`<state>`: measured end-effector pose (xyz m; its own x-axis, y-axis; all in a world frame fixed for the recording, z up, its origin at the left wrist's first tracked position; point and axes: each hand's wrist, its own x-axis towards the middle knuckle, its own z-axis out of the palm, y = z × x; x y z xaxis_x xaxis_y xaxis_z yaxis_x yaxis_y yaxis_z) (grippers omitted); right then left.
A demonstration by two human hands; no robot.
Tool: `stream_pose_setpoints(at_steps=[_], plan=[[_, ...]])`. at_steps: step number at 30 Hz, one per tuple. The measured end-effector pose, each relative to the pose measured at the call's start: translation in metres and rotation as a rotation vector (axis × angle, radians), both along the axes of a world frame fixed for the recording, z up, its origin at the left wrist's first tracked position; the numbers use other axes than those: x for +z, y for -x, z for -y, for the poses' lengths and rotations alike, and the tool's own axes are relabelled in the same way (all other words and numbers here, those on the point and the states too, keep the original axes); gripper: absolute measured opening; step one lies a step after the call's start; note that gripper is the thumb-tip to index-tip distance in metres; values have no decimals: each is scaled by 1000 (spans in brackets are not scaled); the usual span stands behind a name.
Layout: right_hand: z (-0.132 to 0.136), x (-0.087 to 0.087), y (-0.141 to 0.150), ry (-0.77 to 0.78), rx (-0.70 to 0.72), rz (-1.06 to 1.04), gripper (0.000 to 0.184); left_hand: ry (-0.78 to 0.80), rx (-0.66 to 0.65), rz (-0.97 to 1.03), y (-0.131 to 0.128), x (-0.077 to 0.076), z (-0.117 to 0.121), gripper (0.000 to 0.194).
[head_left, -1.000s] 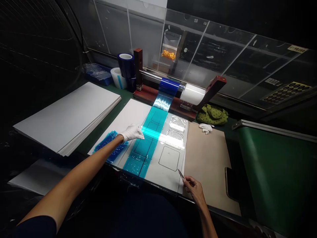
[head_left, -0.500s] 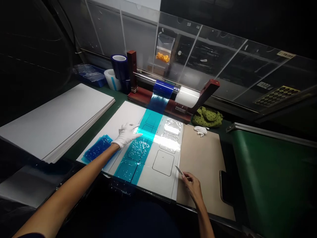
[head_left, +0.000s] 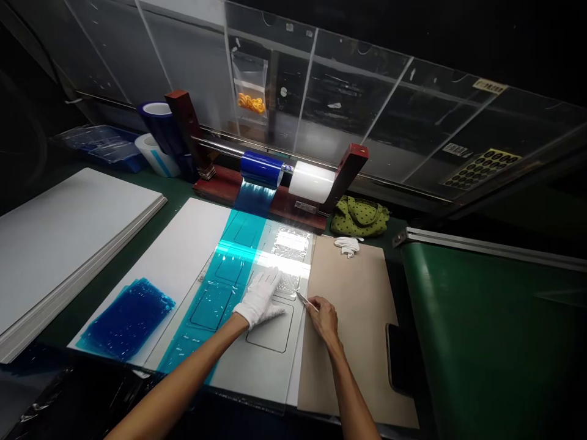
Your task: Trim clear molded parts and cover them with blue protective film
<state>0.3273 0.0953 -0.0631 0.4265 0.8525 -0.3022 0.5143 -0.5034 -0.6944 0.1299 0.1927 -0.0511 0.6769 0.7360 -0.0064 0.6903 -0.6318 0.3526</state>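
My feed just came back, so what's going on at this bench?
A person is working over a marked board. The gloved left hand is spread over it, fingertips by some clear film. The bare right hand holds a slim pointed tool, its tip near the film's lower right corner. A teal strip runs from the blue roll across the board; blue sheets lie piled to its left.

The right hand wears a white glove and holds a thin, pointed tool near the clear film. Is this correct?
Not fully: the head view shows the right hand bare. It does hold a thin, pointed tool near the clear film.
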Motion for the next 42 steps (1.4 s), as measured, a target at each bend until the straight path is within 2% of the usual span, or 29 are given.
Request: stream_pose_setpoints(at_steps=[4,7,10,13,18,23,27,32,35,38,40,42], plan=[[-1,-1,-6,-26,31,-184,29,-10,25,-10,-13,-7,-14,74],[6,-1,-13,-23,-1,-357,33,-16,26,-16,-19,-17,-24,59],[15,0,-20,-22,-65,-455,33,-6,-7,-14,-21,-26,-32,58],[24,3,-25,-31,-152,-460,37,2,-32,-7,-14,-24,-26,58],[45,11,-19,-24,-244,-435,42,-14,-98,26,16,-6,22,55],[70,24,13,-42,-285,-405,44,-30,-111,50,50,4,81,55],[97,26,44,-41,-315,-381,45,-29,-129,71,79,-1,124,59],[135,15,65,-116,-444,-303,49,-38,-180,71,114,-19,174,62],[155,13,69,-128,-474,-263,48,-45,-191,58,127,-31,192,66],[166,17,73,-126,-449,-195,44,-51,-216,47,132,-39,199,70],[168,22,78,-131,-404,-135,40,-55,-245,45,134,-39,201,66],[167,27,83,-139,-336,-72,36,-58,-268,47,136,-31,202,60]])
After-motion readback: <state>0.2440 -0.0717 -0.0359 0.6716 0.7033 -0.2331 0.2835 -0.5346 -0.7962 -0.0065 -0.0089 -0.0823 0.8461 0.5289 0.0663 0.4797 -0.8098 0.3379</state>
